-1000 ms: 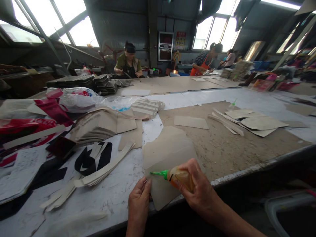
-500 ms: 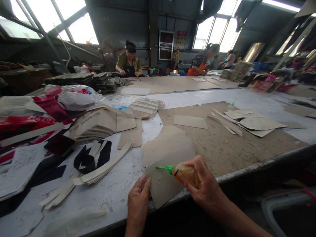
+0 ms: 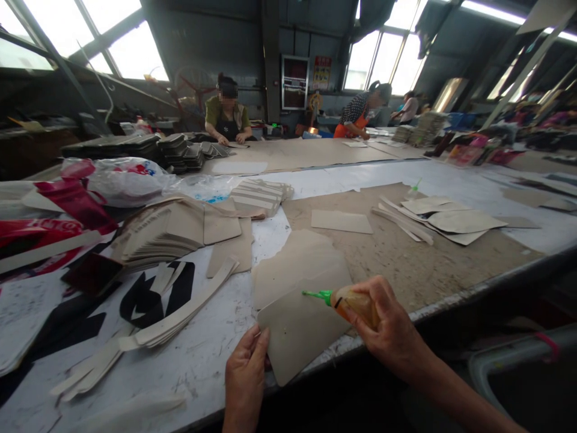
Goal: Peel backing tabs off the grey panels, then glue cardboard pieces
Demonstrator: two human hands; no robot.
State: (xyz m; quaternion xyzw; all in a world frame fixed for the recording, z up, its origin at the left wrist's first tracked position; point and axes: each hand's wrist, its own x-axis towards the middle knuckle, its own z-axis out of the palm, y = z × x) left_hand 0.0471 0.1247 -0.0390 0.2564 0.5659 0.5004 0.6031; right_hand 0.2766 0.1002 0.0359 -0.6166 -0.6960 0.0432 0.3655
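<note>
My left hand (image 3: pixel 246 374) pinches the left edge of a grey-beige sheet (image 3: pixel 300 340) with rounded corners, thumb on top and fingers beneath. The sheet juts past the table's front edge. In my right hand (image 3: pixel 392 331) is a squeeze bottle (image 3: pixel 349 305) of amber liquid, tipped sideways, my fingers wrapped round its body. Its green nozzle points left, with the tip over the sheet's upper edge; whether it touches I cannot tell. Behind the held sheet lies another beige piece (image 3: pixel 297 258) with an uneven far edge.
A fanned stack of beige sheets (image 3: pixel 157 231) and curved strips (image 3: pixel 193 307) lie left, near plastic bags (image 3: pixel 121 180). Loose cut pieces (image 3: pixel 464 219) and a second green-tipped bottle (image 3: pixel 413 189) sit right. Two people (image 3: pixel 228 114) work across the table. A plastic bin (image 3: pixel 487 373) stands lower right.
The bottle's nozzle has moved rightward along the sheet's upper edge, away from its left corner. My left hand keeps its hold on the sheet. The camera view has shifted slightly.
</note>
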